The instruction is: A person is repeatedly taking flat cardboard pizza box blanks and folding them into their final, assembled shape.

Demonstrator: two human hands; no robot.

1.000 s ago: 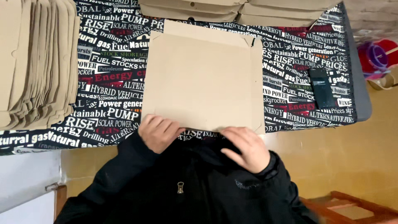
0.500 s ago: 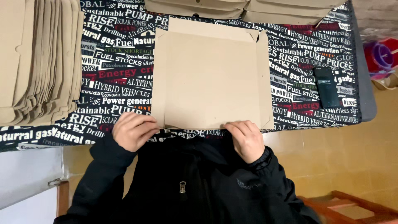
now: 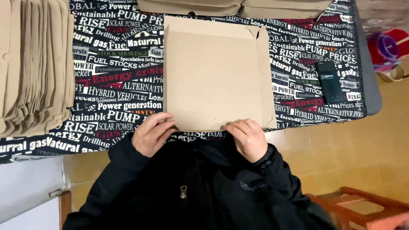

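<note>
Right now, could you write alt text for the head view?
Both hands, left hand and right hand, grip the near edge of a flat brown cardboard box blank on a word-printed tablecloth; stacked blanks lie left, a black phone right.

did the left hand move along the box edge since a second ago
Yes. Against the cardboard sheet, the left hand has slid outward from under its near edge to its near left corner.
</note>
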